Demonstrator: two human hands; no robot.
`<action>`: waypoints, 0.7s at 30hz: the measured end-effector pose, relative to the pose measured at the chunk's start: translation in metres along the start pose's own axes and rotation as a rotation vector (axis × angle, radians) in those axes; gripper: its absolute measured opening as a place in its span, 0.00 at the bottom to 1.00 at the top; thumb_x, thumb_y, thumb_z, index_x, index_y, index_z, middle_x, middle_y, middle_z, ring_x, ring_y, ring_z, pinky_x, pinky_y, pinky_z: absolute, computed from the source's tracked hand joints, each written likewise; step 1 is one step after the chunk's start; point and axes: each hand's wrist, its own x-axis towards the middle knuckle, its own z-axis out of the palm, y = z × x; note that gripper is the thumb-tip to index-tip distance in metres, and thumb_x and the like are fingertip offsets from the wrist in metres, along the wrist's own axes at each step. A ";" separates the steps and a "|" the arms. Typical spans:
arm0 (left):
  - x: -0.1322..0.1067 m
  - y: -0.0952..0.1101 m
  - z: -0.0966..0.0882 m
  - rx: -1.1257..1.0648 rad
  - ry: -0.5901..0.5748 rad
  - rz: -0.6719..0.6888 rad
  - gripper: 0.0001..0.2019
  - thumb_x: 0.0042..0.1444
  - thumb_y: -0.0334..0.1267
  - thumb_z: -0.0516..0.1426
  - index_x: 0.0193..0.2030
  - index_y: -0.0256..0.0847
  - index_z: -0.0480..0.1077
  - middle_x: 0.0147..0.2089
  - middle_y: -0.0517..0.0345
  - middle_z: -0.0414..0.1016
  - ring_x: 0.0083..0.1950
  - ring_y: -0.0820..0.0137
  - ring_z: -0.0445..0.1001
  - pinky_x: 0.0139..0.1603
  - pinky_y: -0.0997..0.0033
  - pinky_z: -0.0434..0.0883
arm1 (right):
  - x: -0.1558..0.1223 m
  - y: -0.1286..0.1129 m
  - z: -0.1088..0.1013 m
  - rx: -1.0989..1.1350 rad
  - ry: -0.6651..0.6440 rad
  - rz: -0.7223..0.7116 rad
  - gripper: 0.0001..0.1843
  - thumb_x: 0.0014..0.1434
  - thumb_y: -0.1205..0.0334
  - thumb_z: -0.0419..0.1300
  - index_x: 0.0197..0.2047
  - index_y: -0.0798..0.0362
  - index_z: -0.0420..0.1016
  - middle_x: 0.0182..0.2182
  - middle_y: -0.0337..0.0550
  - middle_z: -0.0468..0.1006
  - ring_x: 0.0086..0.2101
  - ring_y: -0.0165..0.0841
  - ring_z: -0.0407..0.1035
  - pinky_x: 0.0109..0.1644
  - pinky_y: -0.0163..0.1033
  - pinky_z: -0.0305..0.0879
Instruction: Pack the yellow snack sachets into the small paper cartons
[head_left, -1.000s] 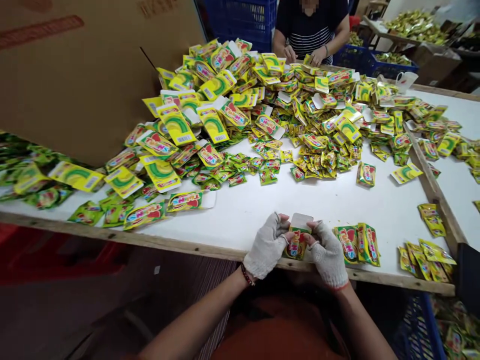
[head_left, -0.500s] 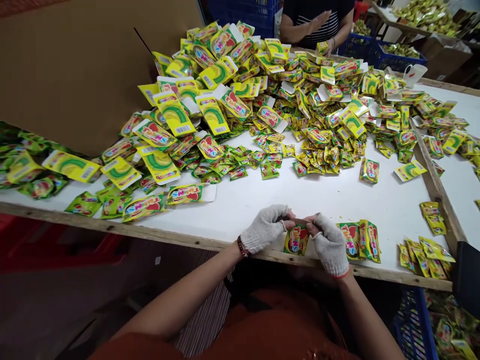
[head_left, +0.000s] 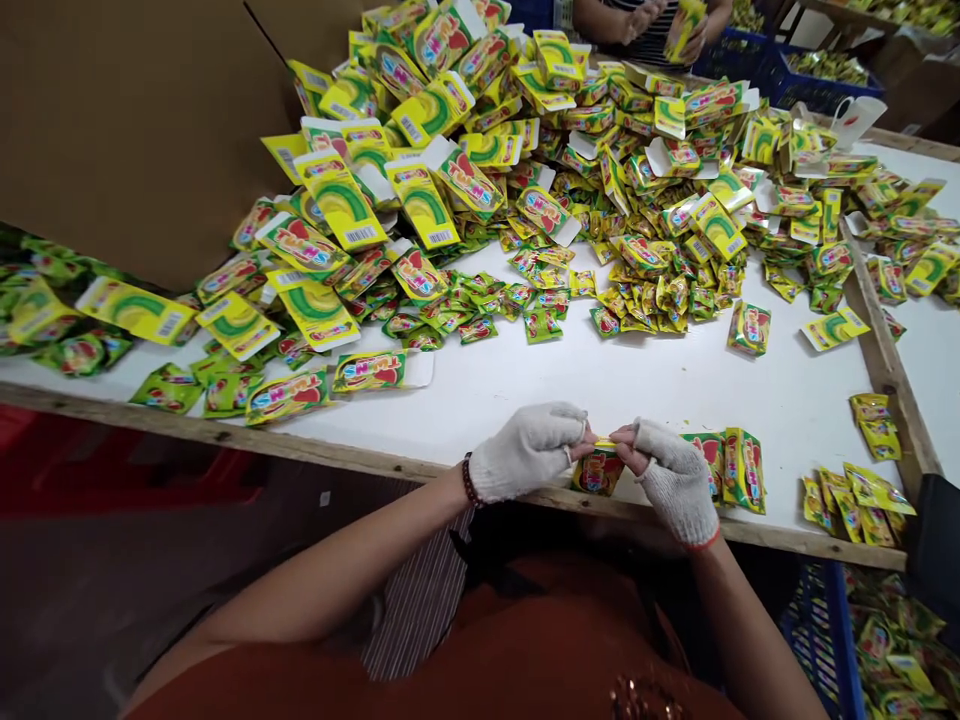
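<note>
At the front edge of the table, a small green and yellow candy box (head_left: 598, 472) stands between my hands, printed front towards me. My left hand (head_left: 532, 450), in a white fingerless glove, pinches the box's top left corner. The gloved right hand (head_left: 671, 475) grips the top right corner, its thumb and fingertips pressed together at the upper edge. Just beyond my right hand are two more candy boxes, one partly covered by the glove and the other, a filled-looking box (head_left: 744, 470), in full view.
A big heap of candy boxes (head_left: 435, 110) and loose candy sachets (head_left: 660, 295) covers the far side of the table. Sachets (head_left: 855, 505) lie by the wooden divider (head_left: 889, 360) at right. Cardboard (head_left: 135, 130) rises at left. Opposite, a co-worker's hand (head_left: 694, 40) holds a box.
My fingertips have pressed the box's top flap down, and its yellow upper edge now shows. The co-worker has lifted a box. The view has shifted slightly.
</note>
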 end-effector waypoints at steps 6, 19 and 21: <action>-0.010 0.000 0.007 0.288 -0.089 0.174 0.11 0.66 0.34 0.52 0.44 0.37 0.77 0.37 0.51 0.74 0.38 0.70 0.72 0.40 0.72 0.69 | -0.013 0.004 0.002 -0.091 -0.039 -0.241 0.14 0.65 0.69 0.59 0.52 0.49 0.77 0.42 0.45 0.78 0.44 0.33 0.74 0.46 0.36 0.71; -0.026 -0.004 -0.164 1.193 -0.286 -0.919 0.16 0.60 0.37 0.57 0.53 0.35 0.71 0.52 0.36 0.75 0.55 0.49 0.74 0.52 0.55 0.70 | -0.007 0.015 -0.060 -0.482 0.234 -0.040 0.15 0.66 0.50 0.57 0.39 0.51 0.78 0.41 0.46 0.77 0.43 0.39 0.72 0.45 0.42 0.68; -0.032 -0.009 -0.173 1.121 -0.279 -0.929 0.19 0.54 0.39 0.61 0.52 0.35 0.71 0.53 0.36 0.76 0.54 0.48 0.74 0.52 0.56 0.70 | -0.007 0.010 -0.052 -0.448 0.251 -0.076 0.12 0.65 0.52 0.58 0.41 0.50 0.79 0.44 0.47 0.77 0.45 0.40 0.73 0.47 0.43 0.70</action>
